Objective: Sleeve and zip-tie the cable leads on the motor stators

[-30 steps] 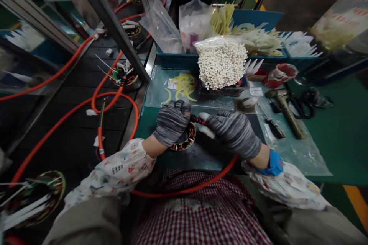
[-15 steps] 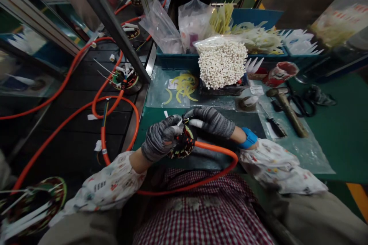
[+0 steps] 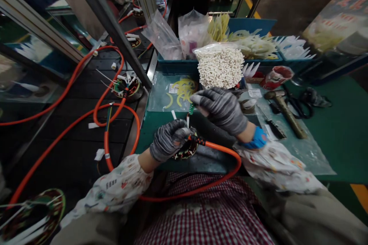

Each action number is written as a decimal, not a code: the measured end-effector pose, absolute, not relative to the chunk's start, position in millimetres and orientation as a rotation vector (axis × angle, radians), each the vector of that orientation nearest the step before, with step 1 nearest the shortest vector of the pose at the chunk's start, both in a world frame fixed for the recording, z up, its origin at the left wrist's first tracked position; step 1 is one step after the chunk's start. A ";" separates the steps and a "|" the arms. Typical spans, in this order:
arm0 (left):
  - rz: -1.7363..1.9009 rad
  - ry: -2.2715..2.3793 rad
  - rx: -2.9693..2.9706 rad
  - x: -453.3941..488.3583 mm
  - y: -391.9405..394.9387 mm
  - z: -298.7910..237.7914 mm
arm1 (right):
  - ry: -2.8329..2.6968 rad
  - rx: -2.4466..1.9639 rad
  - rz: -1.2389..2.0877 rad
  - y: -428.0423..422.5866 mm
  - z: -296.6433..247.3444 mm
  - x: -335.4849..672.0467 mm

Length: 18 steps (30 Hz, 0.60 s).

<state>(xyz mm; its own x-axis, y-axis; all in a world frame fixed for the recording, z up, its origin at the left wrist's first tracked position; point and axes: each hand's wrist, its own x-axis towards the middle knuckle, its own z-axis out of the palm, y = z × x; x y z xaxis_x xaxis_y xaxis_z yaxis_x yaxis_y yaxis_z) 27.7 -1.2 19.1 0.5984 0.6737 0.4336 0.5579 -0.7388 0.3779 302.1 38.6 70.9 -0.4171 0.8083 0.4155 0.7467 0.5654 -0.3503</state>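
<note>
A motor stator (image 3: 186,151) with dark windings lies on the bench in front of me, an orange cable (image 3: 222,148) tied to it with black lacing. At its upper left rim my left hand (image 3: 169,139), in a grey striped glove, is closed with thumb and forefinger around a white-sleeved lead (image 3: 188,121). Another white sleeve (image 3: 173,115) sticks up behind those fingers. Above the stator, my gloved right hand (image 3: 220,109) pinches a green twisted wire (image 3: 191,108). Whether this wire joins the lead below is too small to tell.
Yellow curved strips (image 3: 184,88) lie on plastic behind the stator. A bundle of white sleeves (image 3: 220,68) stands before blue bins. A hammer (image 3: 287,115), scissors (image 3: 299,107) and a red can (image 3: 277,77) are at right. More stators (image 3: 128,88) and orange cables occupy the left rack, beside a metal post (image 3: 109,26).
My right hand has risen away from the stator and now pinches the green wire above it. My left hand stays at the stator, with the white-sleeved lead now showing upright by its fingertips.
</note>
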 end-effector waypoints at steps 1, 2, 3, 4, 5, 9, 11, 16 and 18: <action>0.852 0.984 2.635 30.0 1.6 20.2 | -2.288 -1.304 0.133 29.8 73.4 314.9; 0.854 0.937 2.653 32.9 5.4 21.6 | -2.316 -1.357 0.155 19.4 74.6 328.2; 0.846 0.896 2.673 36.4 10.3 23.2 | -2.343 -1.383 0.223 7.8 74.9 341.2; 0.825 0.869 2.689 40.7 16.3 25.2 | -2.344 -1.377 0.305 -5.0 74.9 352.7; 0.805 0.849 2.695 45.5 23.1 27.7 | -2.310 -1.367 0.369 -18.6 75.0 361.9; 0.629 0.728 2.452 66.1 50.8 40.5 | -1.964 -1.342 0.203 -75.2 74.7 366.6; 0.564 0.665 2.151 73.7 57.9 45.5 | -1.897 -1.276 0.180 -99.8 66.7 352.2; 0.610 0.727 1.747 80.7 53.2 45.2 | -1.776 -1.051 0.603 -133.4 17.3 301.2; 0.630 0.771 1.770 79.4 48.8 42.6 | -1.663 -1.030 0.614 -134.8 5.1 286.4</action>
